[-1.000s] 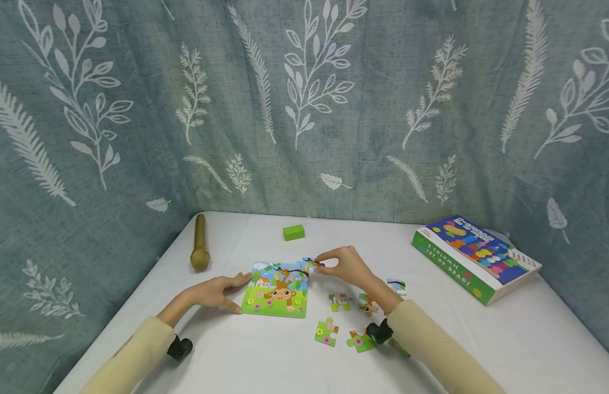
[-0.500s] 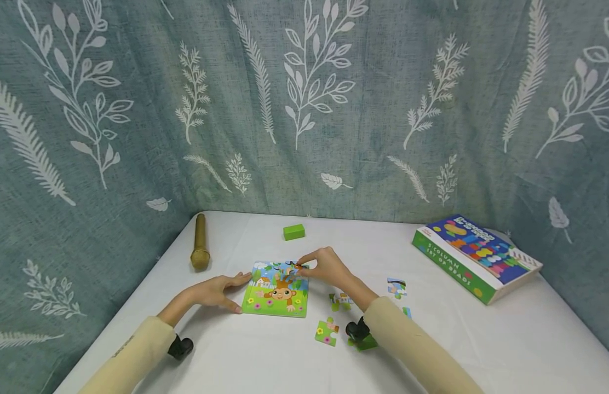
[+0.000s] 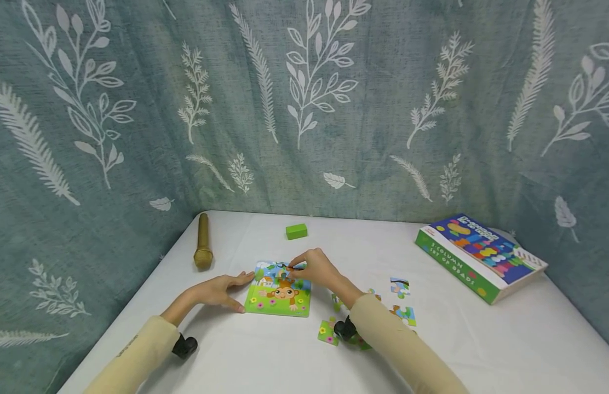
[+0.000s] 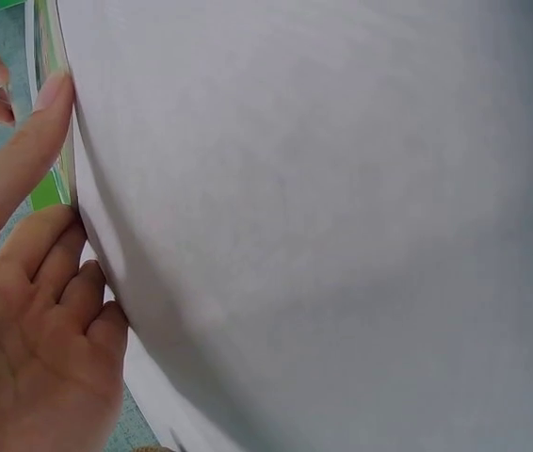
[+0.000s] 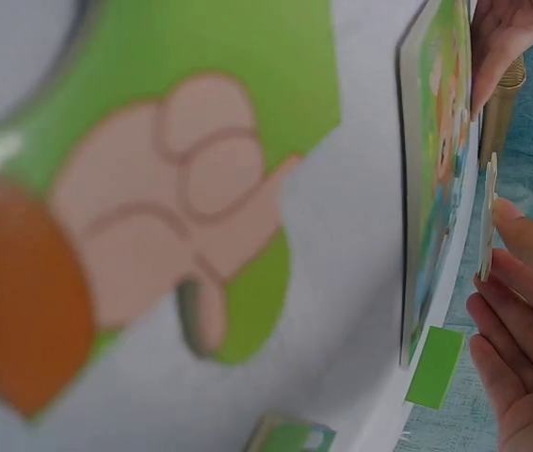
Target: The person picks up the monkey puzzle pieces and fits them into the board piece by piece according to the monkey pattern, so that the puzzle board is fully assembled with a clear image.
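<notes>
A square monkey picture board (image 3: 272,307) lies on the white table, printed with grass, flowers and a house. My left hand (image 3: 217,290) rests at its left edge, thumb and fingertips along the border, fingers loosely extended. Over the upper part of the board, my right hand (image 3: 318,270) pinches a jigsaw piece between thumb and fingers. The right wrist view shows this jigsaw piece (image 5: 489,218) edge-on, raised above the board. Its printed face is mostly hidden there. In the left wrist view, the left thumb and fingers (image 4: 45,245) lie along the board's edge.
Several loose jigsaw pieces (image 3: 400,286) lie right of the board, some hidden beneath the right forearm. A green block (image 3: 297,231) sits behind the board. A gold microphone (image 3: 203,243) lies at the back left, and a bead-set box (image 3: 482,257) at the right.
My right hand has carried the jigsaw piece leftward, from beside the board's upper right corner to over its upper middle. The left hand has stayed at the left edge.
</notes>
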`<action>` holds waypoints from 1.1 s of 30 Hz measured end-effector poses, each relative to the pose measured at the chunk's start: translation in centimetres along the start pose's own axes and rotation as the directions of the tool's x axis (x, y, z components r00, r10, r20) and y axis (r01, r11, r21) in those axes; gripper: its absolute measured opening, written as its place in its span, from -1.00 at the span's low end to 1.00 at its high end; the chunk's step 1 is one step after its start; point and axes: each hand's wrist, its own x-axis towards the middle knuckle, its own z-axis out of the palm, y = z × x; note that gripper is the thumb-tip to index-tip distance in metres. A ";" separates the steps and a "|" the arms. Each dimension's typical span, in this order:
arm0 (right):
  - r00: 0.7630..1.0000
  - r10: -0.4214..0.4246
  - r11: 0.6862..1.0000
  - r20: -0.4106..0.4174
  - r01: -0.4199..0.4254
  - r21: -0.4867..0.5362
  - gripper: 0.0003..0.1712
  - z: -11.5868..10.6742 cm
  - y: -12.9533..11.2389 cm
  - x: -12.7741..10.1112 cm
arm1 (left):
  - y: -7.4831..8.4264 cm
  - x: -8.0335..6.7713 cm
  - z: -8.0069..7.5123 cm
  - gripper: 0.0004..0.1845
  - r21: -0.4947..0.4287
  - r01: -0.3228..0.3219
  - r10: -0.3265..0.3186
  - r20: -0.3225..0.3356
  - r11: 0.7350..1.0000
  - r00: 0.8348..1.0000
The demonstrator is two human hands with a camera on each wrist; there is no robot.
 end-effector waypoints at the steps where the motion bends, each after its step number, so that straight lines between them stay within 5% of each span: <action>1: 1.000 0.007 1.000 0.001 -0.007 0.003 -0.71 -0.1 -0.3 -0.1 | 0.0 0.0 0.0 -0.02 0.000 -0.001 0.001 0.000 1.000 1.000; 17: 0.994 0.104 0.993 0.029 -0.102 -0.061 -0.72 0.9 -0.8 0.3 | 0.2 -0.2 0.5 -0.01 0.007 0.015 -0.015 -0.017 1.000 1.000; 33: 0.998 0.038 0.993 0.041 -0.033 -0.110 -0.77 1.6 -0.7 0.3 | 0.0 -0.5 0.9 -0.01 0.021 -0.008 0.008 -0.021 1.000 1.000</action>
